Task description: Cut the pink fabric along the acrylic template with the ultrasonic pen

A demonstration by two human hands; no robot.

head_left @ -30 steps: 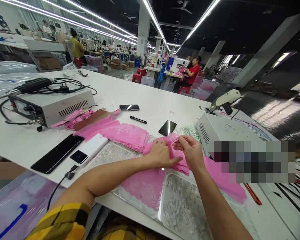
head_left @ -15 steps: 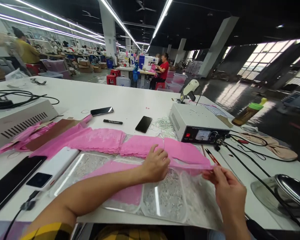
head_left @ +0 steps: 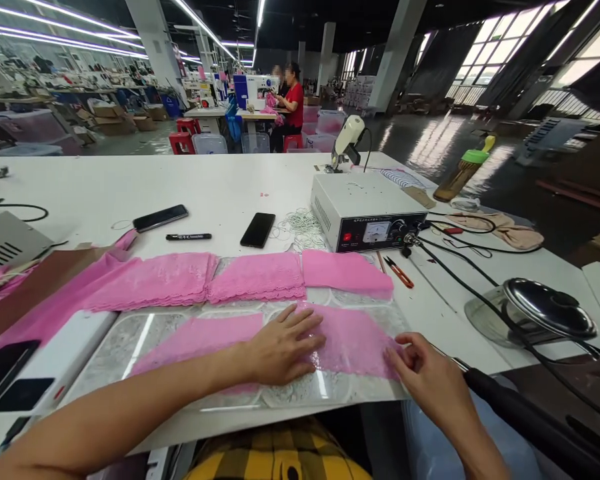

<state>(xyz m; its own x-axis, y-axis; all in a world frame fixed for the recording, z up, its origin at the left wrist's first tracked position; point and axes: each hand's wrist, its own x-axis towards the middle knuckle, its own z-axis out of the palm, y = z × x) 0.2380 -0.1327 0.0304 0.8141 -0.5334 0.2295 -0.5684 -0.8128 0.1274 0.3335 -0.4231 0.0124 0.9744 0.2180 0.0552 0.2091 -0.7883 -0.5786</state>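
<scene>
Left hand (head_left: pixel 287 343): palm down, fingers extended and slightly spread, grasping nothing; it rests at the left edge of a thin pink fabric piece (head_left: pixel 353 340). Right hand (head_left: pixel 427 370): thumb and fingertips touch the right edge of the same piece, the other fingers curled; cannot tell whether the edge is pinched or only touched. The piece lies flat, between the two hands, on a clear sheet (head_left: pixel 137 340) with rounded, grey-mottled panels, near the front edge of a white table (head_left: pixel 230 183). A second pink piece (head_left: pixel 205 333) lies on the same sheet, partly covered by the left forearm. Behind these, in a row: a left pink stack (head_left: pixel 153 283) and a middle pink stack (head_left: pixel 260 277), both with scalloped front edges, then a plainer pink stack (head_left: pixel 347 272) at right. Beyond the row: black marker (head_left: pixel 189 237), dark phone (head_left: pixel 257 230), tangle of pale thread (head_left: pixel 303 227), and a grey metal box (head_left: pixel 367 207) with dial and red switch. Orange-handled snips (head_left: pixel 399 272) lie just right of the plainer stack; a lidded glass jar (head_left: pixel 490 317) stands farther right.
</scene>
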